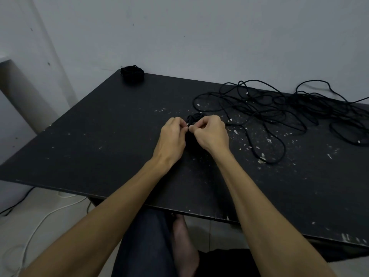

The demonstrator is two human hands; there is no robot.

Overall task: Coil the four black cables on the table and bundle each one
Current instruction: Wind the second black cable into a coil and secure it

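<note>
Black cable coil (192, 119) is sitting between both hands at mid-table — left hand (171, 136) and right hand (211, 134) are pinching it closed, probably securing the bundle, while loose cables (279, 108) are waiting rightward.

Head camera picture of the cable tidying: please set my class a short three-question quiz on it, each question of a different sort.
1. True or false: a finished coiled bundle sits at the far left corner of the table.
2. Multiple choice: where is the loose tangle of cables? A) on the floor B) on the table to the right of the hands C) in the person's lap
3. Short answer: what are the left hand and the right hand doing?

Key
1. True.
2. B.
3. Both are closed on a small black cable coil between them, at mid-table.
</note>
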